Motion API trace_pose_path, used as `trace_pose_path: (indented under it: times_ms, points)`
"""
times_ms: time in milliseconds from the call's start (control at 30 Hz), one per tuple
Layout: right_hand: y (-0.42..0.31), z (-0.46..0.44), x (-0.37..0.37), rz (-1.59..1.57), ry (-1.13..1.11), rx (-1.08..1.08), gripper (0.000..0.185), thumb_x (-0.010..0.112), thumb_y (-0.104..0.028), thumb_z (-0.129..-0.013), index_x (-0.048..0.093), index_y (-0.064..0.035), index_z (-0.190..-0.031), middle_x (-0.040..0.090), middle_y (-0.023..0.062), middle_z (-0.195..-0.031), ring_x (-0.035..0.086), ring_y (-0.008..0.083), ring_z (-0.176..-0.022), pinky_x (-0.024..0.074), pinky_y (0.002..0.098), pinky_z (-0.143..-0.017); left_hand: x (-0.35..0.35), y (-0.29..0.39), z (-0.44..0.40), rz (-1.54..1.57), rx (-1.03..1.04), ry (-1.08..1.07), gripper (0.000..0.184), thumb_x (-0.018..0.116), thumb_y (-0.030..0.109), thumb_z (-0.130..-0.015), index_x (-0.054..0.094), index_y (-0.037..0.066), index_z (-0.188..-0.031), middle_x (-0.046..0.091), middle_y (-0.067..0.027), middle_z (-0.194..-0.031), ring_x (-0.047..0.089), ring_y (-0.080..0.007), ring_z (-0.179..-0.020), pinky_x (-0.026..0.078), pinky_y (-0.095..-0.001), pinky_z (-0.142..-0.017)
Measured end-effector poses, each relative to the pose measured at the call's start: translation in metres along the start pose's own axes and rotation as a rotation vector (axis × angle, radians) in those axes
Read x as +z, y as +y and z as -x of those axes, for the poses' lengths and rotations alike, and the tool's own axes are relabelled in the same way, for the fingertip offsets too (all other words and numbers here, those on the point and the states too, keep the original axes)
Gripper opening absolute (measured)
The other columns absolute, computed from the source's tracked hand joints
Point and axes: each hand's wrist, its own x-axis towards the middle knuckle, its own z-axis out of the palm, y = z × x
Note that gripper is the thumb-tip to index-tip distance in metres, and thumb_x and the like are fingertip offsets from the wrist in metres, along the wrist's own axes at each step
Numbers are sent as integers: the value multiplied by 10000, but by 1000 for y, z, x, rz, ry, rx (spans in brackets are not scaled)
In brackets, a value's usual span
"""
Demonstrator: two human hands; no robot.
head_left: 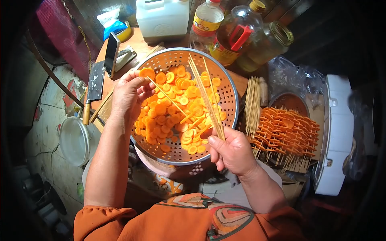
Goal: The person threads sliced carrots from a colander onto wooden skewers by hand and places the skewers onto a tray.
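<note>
A metal colander (229,86) holds many orange carrot slices (161,120). Over its left part, my left hand (130,92) pinches a thin wooden skewer (169,98) near its upper end, with a carrot slice (147,73) at the fingertips. The skewer slants down to the right, with several slices around its lower part. My right hand (231,150), at the colander's lower right rim, is closed on a bundle of bare skewers (207,100) that fan upward across the colander. What its hidden fingers touch cannot be made out.
Skewered carrot slices (287,130) are stacked at the right, beside loose skewers (252,106) and a white foam box part (337,132). Bottles (206,26), a jar (265,44) and a white jug (163,18) stand behind. A phone (111,54), cleaver (95,80) and white bucket (74,140) are left.
</note>
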Motion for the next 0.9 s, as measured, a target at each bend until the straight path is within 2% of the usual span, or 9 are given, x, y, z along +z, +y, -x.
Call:
trace_pose_path:
  times_ms: [233, 300, 433, 533, 600, 900]
  points:
    - [-2, 0, -2, 8, 18, 4, 157, 479, -122, -929, 504, 22, -986, 532, 36, -585, 429, 50, -372, 350, 159, -342, 4, -8, -2, -90, 123, -1, 98, 590, 2, -794, 530, 76, -818, 611, -38, -765, 623, -132, -647, 537, -264, -603]
    - [-1, 1, -3, 3, 27, 2, 156, 477, -116, -927, 501, 25, -988, 530, 38, -582, 428, 52, -370, 352, 162, -344, 6, -11, -1, -135, 142, -78, 91, 581, -6, -792, 537, 67, -827, 617, -44, -778, 639, -141, -666, 538, -253, -599]
    - [1, -1, -4, -38, 56, -4, 151, 473, -110, -923, 499, 21, -994, 527, 39, -582, 428, 56, -375, 356, 167, -348, 25, -17, 19, -122, 21, -203, 70, 542, 19, -800, 541, 58, -857, 612, -48, -781, 641, -150, -659, 553, -265, -627]
    - [1, -3, -4, -67, 74, -36, 143, 491, -131, -912, 522, 7, -934, 530, 33, -569, 453, 65, -389, 368, 183, -360, 36, -30, 34, -66, -27, -305, 85, 570, 20, -793, 548, 48, -870, 614, -52, -806, 644, -140, -713, 560, -264, -615]
    - [2, -5, -4, -83, 80, -57, 142, 482, -127, -913, 525, 8, -923, 531, 33, -568, 455, 65, -394, 371, 185, -364, 44, -33, 44, -41, -47, -278, 105, 609, 29, -783, 552, 47, -870, 612, -48, -830, 632, -126, -739, 563, -257, -619]
    - [2, -8, 0, -97, 97, -69, 144, 472, -121, -914, 528, 13, -922, 532, 32, -567, 445, 65, -377, 365, 187, -350, 48, -33, 51, -40, -51, -229, 109, 626, -11, -760, 569, 23, -848, 605, -48, -816, 612, -118, -727, 552, -260, -659]
